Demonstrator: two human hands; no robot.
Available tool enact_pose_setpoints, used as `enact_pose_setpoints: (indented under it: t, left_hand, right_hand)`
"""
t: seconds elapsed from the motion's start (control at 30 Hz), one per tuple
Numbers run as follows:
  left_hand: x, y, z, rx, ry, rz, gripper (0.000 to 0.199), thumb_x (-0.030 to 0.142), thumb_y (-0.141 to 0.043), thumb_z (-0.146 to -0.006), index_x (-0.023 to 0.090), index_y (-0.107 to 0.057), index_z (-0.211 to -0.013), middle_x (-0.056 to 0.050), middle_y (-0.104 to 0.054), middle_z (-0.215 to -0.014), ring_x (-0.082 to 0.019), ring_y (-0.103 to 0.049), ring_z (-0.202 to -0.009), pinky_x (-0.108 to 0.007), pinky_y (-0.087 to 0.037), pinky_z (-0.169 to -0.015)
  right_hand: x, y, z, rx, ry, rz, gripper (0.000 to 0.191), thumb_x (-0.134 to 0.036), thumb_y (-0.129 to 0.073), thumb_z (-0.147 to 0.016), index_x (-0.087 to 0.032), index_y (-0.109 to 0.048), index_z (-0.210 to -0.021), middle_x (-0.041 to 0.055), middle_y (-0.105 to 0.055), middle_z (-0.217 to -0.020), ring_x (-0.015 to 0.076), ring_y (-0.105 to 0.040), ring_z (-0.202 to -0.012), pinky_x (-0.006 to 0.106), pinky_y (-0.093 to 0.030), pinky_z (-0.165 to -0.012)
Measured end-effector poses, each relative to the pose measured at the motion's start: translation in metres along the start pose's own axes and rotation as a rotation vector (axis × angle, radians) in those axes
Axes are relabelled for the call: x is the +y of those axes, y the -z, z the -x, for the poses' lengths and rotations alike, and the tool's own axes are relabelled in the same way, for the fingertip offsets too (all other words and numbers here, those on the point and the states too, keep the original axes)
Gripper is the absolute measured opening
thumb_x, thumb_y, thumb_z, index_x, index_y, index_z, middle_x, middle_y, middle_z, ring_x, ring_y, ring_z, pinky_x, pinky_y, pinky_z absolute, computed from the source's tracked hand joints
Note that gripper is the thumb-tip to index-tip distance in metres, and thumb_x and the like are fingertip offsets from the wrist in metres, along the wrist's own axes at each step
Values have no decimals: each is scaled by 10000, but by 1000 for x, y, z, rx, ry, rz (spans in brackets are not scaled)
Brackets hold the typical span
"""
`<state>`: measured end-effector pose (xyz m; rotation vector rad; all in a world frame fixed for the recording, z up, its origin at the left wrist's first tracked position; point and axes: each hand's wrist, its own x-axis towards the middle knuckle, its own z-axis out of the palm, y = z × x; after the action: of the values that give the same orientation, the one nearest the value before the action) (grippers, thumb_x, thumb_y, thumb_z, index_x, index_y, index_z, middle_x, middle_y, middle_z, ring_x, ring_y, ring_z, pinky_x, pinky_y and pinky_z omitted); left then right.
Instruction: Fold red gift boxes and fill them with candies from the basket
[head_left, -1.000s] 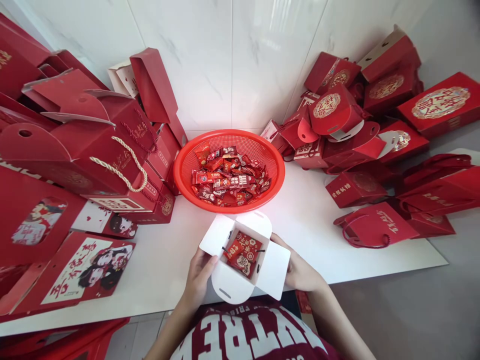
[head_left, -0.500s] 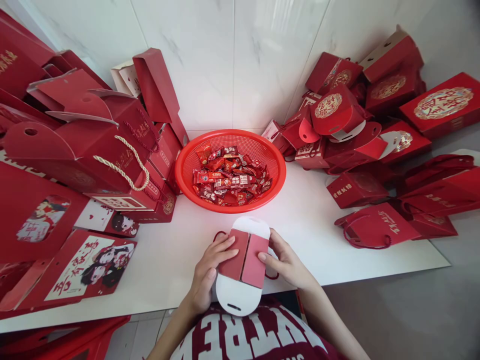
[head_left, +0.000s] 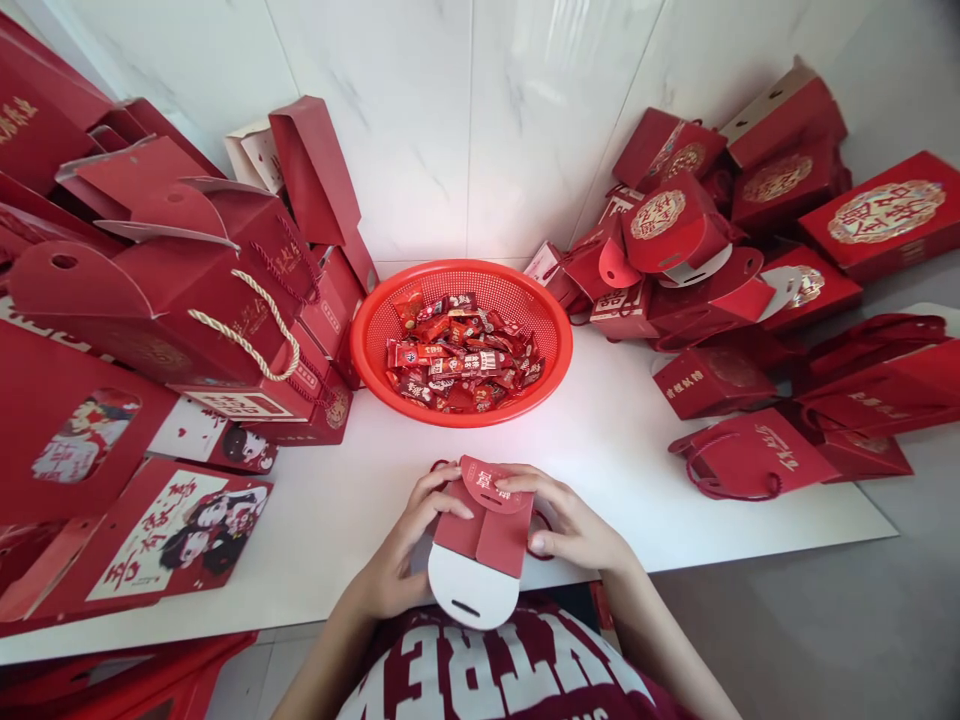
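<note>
A small red gift box (head_left: 480,535) is held at the table's front edge, close to my body. Its far flap, red with white lettering, is folded down over the top; the near flap, white with a slot, lies spread toward me. My left hand (head_left: 416,535) grips the box's left side, its fingertips on the top panel. My right hand (head_left: 574,520) is curled around the right side, fingers on the folded flap and thumb on the side wall. Dark red cord shows at both sides of the box. Just beyond stands a red plastic basket (head_left: 555,375) holding wrapped candies (head_left: 465,360).
Red gift boxes and bags (head_left: 210,290) are stacked at the left, one with a cream rope handle. More red boxes (head_left: 720,280) pile up at the right. A white tiled wall (head_left: 420,130) backs the white table (head_left: 322,530). A red stool (head_left: 150,680) stands below at the left.
The far flap, upright with its white inside showing before, is now folded down over the box top. My right hand has moved its fingers onto that flap.
</note>
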<state>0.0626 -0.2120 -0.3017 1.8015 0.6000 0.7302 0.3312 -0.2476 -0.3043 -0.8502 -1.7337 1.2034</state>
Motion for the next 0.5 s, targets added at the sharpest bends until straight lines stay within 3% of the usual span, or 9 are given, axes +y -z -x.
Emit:
enact_pose_setpoints:
  t: [0.1,0.2,0.3,0.4,0.5]
  left_hand:
    - [2,-6,1,21,-5,4,585,564,-808,-671,246,-595,-1113,-147,-354,-1465,-413,-234,-1457,-564,-306,-1168]
    - [3,-16,-3,226,57,-36,355,464,-762,-774,229,-582,-969,-124,-382,-1395,-359,-352,-1393,-501,-356,-1147]
    - [3,-22,-14,472,133,-58,243,368,-681,-862,234,-551,-1017,-103,-456,-1313,-297,-471,-1293,-450,-411,-1087]
    - [7,-15,-25,656,182,-160,328,363,-681,-860,245,-542,-1132,-76,-552,-1196,-260,-557,-1144,-385,-474,-956]
    - [17,0,-33,717,197,-463,324,378,-713,-828,234,-603,-1096,-63,-588,-1096,-251,-577,-1023,-362,-471,-875]
  right_hand:
    - [4,3,1,3,24,22,618,-567,-692,-852,-296,-535,-1384,116,-500,-1471,287,-471,-1365,501,-386,-1125]
    - [6,1,1,17,14,33,605,-560,-718,-832,-287,-563,-1349,125,-507,-1466,296,-492,-1352,498,-410,-1108]
    - [8,-9,-2,108,-6,120,597,-508,-738,-836,-275,-547,-1352,140,-450,-1521,307,-446,-1397,494,-403,-1123]
    - [10,-27,-6,248,14,313,612,-447,-725,-865,-250,-493,-1395,165,-375,-1572,314,-396,-1433,498,-386,-1143]
    - [11,-45,-9,329,53,497,615,-403,-684,-901,-237,-448,-1444,178,-365,-1574,320,-477,-1376,490,-455,-1093]
